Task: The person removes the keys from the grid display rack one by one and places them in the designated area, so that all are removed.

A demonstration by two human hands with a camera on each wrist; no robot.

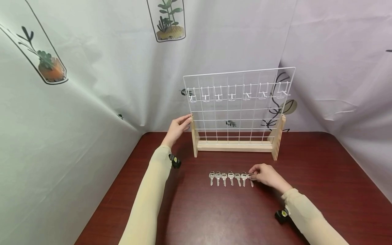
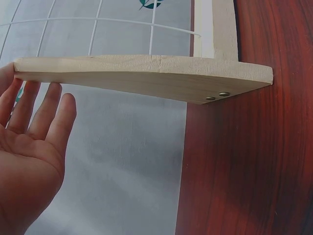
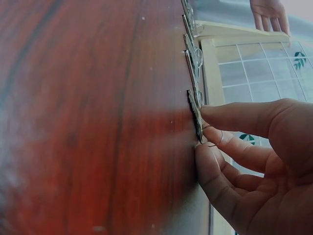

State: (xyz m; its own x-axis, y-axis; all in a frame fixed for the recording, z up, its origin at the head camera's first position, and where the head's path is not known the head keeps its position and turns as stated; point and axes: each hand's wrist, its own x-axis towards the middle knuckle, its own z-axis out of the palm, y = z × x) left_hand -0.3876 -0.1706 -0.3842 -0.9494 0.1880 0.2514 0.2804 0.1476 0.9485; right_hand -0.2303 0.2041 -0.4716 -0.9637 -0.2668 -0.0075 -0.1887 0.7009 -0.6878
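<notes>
My left hand (image 1: pixel 178 127) grips the top of the left wooden post (image 1: pixel 194 139) of a white wire grid rack (image 1: pixel 235 115). In the left wrist view, the fingers (image 2: pixel 49 110) lie against the post's outer face. Several silver keys (image 1: pixel 231 176) with small rings form a row on the table in front of the rack. At the row's right end, my right hand (image 1: pixel 265 174) pinches the last key (image 1: pixel 252 183) by its head, between thumb and fingers. In the right wrist view, this key (image 3: pixel 194 115) stays low at the tabletop, its ring near the fingertips.
Several white hooks (image 1: pixel 231 96) hang in a row along the upper grid. A wooden bar (image 1: pixel 234 147) joins the rack's two posts at the base. The dark red table (image 1: pixel 211 217) ends at a patterned fabric backdrop (image 1: pixel 122 68) behind and at the sides.
</notes>
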